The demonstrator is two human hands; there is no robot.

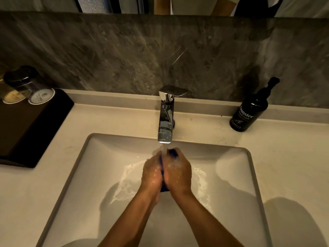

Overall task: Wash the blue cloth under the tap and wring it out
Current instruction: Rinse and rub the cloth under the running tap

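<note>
Two hands (166, 172) over white sink (245, 175), grey marble wall (124, 56), seemingly.

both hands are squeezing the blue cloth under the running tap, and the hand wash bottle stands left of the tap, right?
Not quite: the head view shows the hand wash bottle right of the tap, not left. The left hand and right hand do squeeze the blue cloth under running water.

Tap (166, 113) polished chrome metal, mirror-glossy. Sink (99, 168) smooth glossy white ceramic, counter (284, 157) smooth pale stone look, back wall (124, 54) grey marbled stone. Cloth (173, 153) wet blue fabric; soap bottle (249, 113) dark, glossy.
</note>
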